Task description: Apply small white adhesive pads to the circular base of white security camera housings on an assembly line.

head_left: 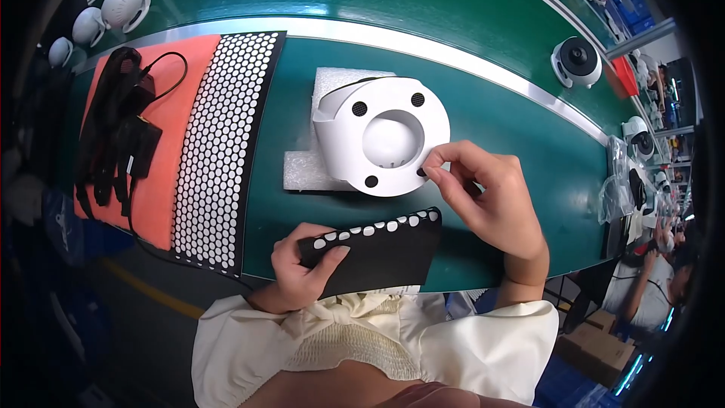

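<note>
A white ring-shaped plastic housing [340, 153] lies on the bench with its round opening facing up. Black round stick-on pads sit on its rim, such as the pad at the upper left [359, 109] and the one at the lower left [371, 181]. At the rim's lower right, my right hand [491, 185] pinches thumb and forefinger at another black round pad [421, 172], partly hidden by the fingertips. My left hand [306, 268] grips a bent black sheet of stick-on pads [381, 257], with white round spots along its upper edge.
White foam pieces [298, 171] lie under the housing. On the left, a spotted black-and-white pad sheet [219, 151] adjoins an orange foam mat [177, 91] bearing black power adapters [140, 143]. White rounded devices [124, 6] stand beyond; another device [578, 60] sits at far right.
</note>
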A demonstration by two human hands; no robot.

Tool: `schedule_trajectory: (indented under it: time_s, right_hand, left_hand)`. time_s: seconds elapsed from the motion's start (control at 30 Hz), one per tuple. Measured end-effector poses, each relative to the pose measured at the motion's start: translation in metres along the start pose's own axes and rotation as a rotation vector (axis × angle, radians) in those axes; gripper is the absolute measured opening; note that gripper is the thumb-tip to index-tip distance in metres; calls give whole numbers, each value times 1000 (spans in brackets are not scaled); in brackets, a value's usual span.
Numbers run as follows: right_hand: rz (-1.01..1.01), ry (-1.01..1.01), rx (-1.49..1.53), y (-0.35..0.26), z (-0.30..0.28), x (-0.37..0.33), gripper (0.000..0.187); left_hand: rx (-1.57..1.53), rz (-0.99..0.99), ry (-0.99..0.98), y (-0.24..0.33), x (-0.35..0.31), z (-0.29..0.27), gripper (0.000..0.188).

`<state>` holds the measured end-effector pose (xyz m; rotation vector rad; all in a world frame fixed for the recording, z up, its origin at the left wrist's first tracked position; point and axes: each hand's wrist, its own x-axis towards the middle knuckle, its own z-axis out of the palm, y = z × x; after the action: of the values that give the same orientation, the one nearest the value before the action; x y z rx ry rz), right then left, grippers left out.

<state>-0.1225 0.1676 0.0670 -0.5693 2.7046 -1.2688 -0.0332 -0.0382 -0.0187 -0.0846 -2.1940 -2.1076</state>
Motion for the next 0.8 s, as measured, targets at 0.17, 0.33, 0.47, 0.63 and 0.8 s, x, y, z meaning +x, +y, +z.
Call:
schedule_trajectory:
  time_s: [0.17, 0.33, 0.47, 0.63, 0.8]
  right_hand:
    - [-59, 29, -74, 0, -5, -2, 6]
    - [-290, 148, -263, 0, 1, 3, 10]
    - [-517, 307, -605, -2, 10, -6, 14]
    - [-537, 144, -831, -11, 15, -27, 38]
    - [-380, -67, -914, -17, 15, -42, 53]
  left_hand:
    - [3, 7, -7, 4, 4, 2, 13]
    - [39, 27, 4, 7, 6, -1, 14]
    - [48, -4, -3, 4, 1, 0, 17]
    - [4, -4, 13, 6, -5, 0, 15]
    - [7, 6, -47, 6, -6, 1, 15]
